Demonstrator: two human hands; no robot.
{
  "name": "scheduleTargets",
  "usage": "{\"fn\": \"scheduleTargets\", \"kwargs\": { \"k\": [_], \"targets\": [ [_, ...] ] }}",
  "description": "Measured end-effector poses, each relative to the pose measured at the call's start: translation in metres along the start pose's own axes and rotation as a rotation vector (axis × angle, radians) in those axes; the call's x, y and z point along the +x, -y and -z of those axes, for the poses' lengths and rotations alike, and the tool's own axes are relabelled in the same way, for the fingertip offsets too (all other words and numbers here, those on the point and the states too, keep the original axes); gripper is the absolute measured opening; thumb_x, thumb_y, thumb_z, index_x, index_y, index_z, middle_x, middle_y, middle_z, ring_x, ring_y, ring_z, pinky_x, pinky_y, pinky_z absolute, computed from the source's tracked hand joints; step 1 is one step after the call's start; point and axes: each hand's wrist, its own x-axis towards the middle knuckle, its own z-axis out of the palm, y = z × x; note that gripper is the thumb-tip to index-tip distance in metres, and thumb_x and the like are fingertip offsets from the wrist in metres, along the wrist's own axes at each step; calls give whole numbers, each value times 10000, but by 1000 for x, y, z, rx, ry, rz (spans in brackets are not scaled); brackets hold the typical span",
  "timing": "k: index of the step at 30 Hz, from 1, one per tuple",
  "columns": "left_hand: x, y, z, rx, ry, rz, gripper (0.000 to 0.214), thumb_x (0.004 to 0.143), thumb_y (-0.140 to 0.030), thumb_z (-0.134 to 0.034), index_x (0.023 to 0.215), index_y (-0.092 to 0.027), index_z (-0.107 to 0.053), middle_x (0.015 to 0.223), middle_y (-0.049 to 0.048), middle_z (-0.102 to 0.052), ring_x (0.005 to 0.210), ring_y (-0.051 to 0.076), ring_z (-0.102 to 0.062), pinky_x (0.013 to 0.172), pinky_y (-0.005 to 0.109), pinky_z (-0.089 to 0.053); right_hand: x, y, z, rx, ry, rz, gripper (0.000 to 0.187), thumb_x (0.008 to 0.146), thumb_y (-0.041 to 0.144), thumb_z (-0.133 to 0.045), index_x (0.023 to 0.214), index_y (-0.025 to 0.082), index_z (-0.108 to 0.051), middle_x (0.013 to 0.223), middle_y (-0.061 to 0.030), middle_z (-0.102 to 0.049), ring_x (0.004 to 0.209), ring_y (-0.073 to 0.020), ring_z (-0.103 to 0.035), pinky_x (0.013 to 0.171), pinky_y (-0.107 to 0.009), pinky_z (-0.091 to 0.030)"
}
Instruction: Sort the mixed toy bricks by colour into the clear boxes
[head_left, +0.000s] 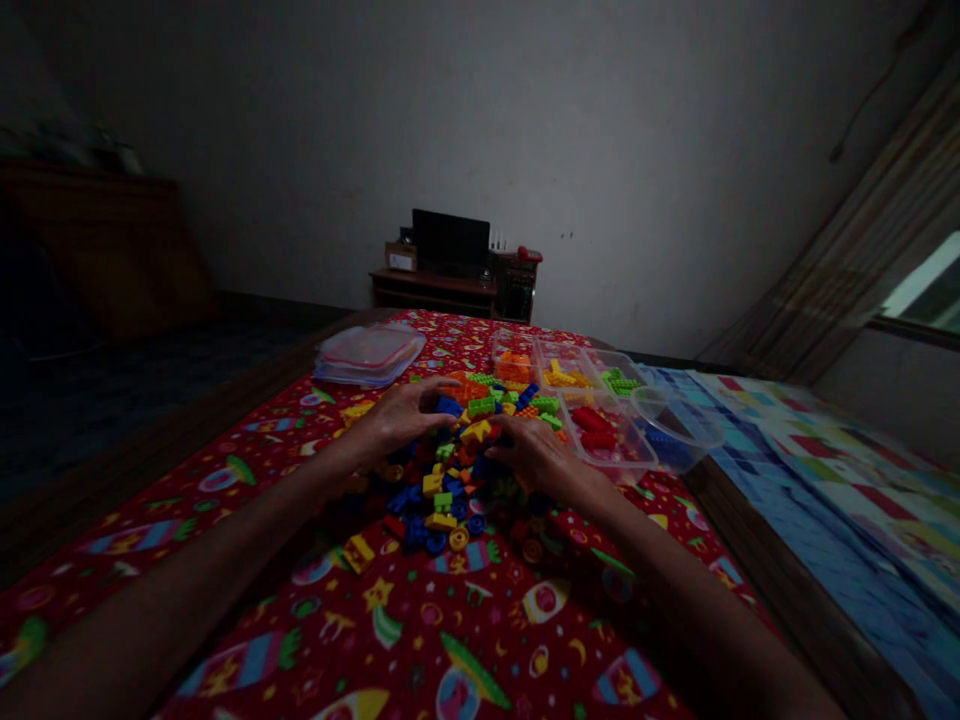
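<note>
A heap of small plastic building bricks (pixel 457 470) in blue, yellow, green, orange and red lies on a red patterned cloth (pixel 420 640). My left hand (pixel 401 415) rests on the left side of the heap, fingers curled onto the bricks. My right hand (pixel 536 455) lies on the right side, fingers bent down among the bricks. What either hand grips is hidden by its fingers and the dim light. Just right of the heap stand clear plastic boxes: one with red bricks (pixel 604 430), one with blue bricks (pixel 675 440), others with orange (pixel 514 365), yellow (pixel 562 375) and green (pixel 619 380).
A stack of clear lids (pixel 367 355) lies at the cloth's far left. A wooden edge (pixel 780 590) borders the cloth on the right, with a blue patchwork sheet (pixel 847 500) beyond. A low cabinet with a dark screen (pixel 450 265) stands against the far wall.
</note>
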Motion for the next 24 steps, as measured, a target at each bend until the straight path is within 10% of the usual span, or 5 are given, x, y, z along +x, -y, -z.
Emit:
{"fn": "scheduleTargets", "kwargs": {
  "k": [13,24],
  "targets": [
    [-20,-62,-28,-223,-11,96,438,632,-443,-724,970,-170,-668,991,63,-728,928,254,-675,837,365,-536,18,23,-5,202,26,-102,549,895,304,-554,1377,169,-330,981,-92,-657,780,-177,-612,658,-267,-456],
    [-14,-47,-18,-80,-18,87,360,723,-449,-624,935,-163,-675,858,45,-736,799,231,-690,749,360,-556,26,3,15,150,8,-361,406,872,326,-561,1246,180,-503,792,-40,-646,672,-171,-594,601,-269,-434]
  ]
}}
